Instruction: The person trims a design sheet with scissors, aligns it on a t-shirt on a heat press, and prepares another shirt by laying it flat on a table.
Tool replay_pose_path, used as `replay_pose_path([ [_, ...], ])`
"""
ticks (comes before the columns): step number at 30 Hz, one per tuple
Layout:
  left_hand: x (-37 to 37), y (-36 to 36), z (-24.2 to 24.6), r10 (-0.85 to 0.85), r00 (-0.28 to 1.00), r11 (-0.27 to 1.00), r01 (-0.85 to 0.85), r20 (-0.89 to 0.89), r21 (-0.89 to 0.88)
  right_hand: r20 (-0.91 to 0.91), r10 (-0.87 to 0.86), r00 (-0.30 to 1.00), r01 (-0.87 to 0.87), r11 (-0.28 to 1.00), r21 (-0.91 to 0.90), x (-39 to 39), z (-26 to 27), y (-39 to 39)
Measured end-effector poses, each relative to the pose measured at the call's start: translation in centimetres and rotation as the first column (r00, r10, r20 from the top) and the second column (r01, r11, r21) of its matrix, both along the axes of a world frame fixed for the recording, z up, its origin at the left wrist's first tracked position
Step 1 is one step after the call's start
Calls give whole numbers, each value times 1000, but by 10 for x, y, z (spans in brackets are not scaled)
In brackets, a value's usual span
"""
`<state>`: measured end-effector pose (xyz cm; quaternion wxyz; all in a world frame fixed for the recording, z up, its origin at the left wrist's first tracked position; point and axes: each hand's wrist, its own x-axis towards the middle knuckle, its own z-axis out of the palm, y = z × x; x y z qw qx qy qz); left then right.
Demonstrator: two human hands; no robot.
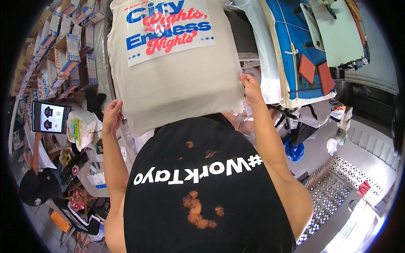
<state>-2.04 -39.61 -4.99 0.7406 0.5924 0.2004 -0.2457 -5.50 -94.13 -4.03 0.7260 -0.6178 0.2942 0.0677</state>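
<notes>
A beige cloth garment (180,85), probably a shirt, lies spread out in front of my body. On its upper part rests a clear transfer film (171,31) with blue and red lettering, slightly tilted. My left hand (113,115) pinches the garment's left edge near its lower corner. My right hand (251,88) pinches the right edge, a little higher up. The cloth hangs smooth between them, and its bottom edge reaches my black shirt (196,151). What supports the garment is mostly hidden beneath it.
At the right stands a heat press (341,38) beside a blue surface (286,47) with two red pads. Stacked cardboard boxes (68,60) fill the upper left. A lit tablet (50,117) stands at the left, near a person in a black cap (39,186). Plastic bags lie right of me.
</notes>
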Motion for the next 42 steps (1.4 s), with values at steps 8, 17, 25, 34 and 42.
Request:
replay_pose_path([
  [8, -11, 5, -1, 62, 998, 991, -62, -4, -119, 77, -107, 991, 116, 986, -121, -3, -8, 11],
  [17, -16, -8, -1, 95, 995, 977, -88, 27, -195, 70, -75, 995, 87, 978, -187, -3, -9, 6],
  [25, -30, -19, -32, 261, 963, 963, -256, 70, -81, -97, 25, 995, -76, 814, -576, 3, -7, 6],
  [34, 48, -111, 55, -575, 456, 466, -500, 679, 730, 258, 577, 775, 214, 144, -966, 83, 39, 72],
  [42, 57, -125, 50, -700, 466, 308, -488, 542, 817, 150, 637, 757, 161, 41, -986, 91, 34, 90],
])
